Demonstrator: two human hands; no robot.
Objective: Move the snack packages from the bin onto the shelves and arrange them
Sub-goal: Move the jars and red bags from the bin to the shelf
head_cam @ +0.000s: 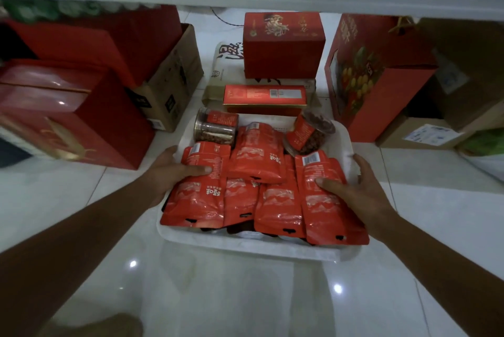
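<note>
the left hand (169, 173) clamps the left rim of the white bin (245, 246), thumb pressing a red snack pouch (201, 162); the right hand (362, 192) grips the right rim likewise. the bin sits on the tiled floor (218, 295), heaped with pouches. i judge them light, soft and slippery: best pinched by a sealed edge.

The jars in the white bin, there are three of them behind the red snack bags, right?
Not three. The head view shows only two, a left jar and a right jar, in the white bin behind the red snack bags.
</note>
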